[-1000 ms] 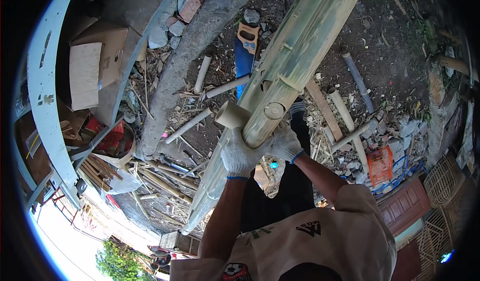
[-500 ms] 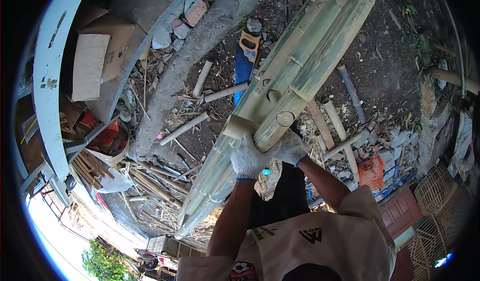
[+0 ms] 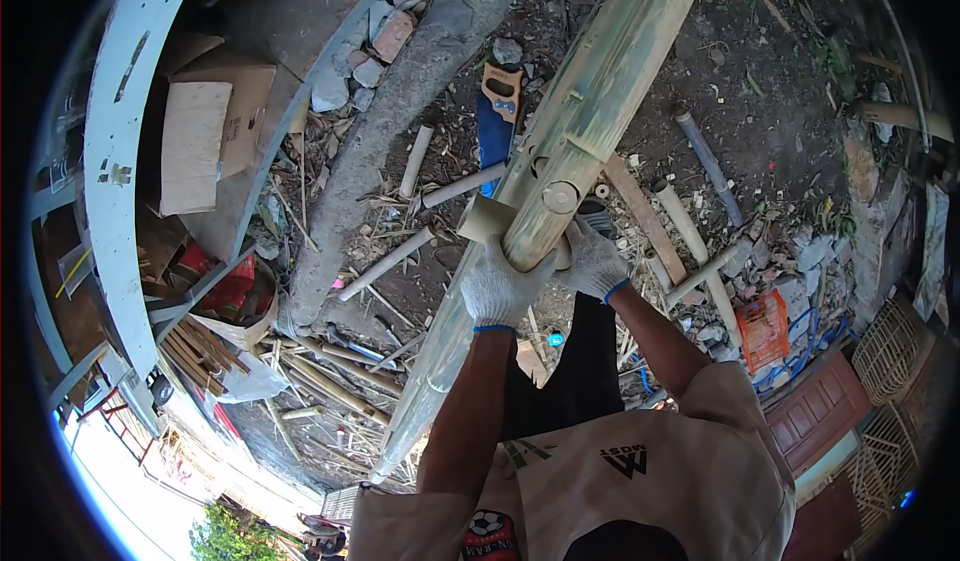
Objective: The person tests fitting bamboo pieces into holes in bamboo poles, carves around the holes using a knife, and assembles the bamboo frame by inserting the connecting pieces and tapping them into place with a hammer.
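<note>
Both my hands wear whitish knit gloves with blue cuffs. My left hand (image 3: 502, 286) is closed round the near part of a thick green-tan bamboo pole (image 3: 610, 111). On the pole's other side, my right hand (image 3: 597, 261) is also closed on it; its fingertips are partly hidden. A short bamboo tube (image 3: 487, 219) lies crosswise under the pole, sticking out by my left hand. Near my hands, the pole has a round plugged hole (image 3: 561, 197). More bamboo lies alongside and under it, with dark holes cut in its side.
A handsaw (image 3: 498, 111) with a wooden handle lies on the dirt left of the bamboo. Cut bamboo pieces (image 3: 388, 263) are scattered around. An orange crate (image 3: 762, 330) stands among rubble at right. Cardboard boxes (image 3: 197, 141) lie at upper left beside a stone edge.
The bamboo has turned and tilted, so the poles that showed side by side now overlap and look narrower. The far end has shifted left, out of view. Both hands stay on the bamboo.
</note>
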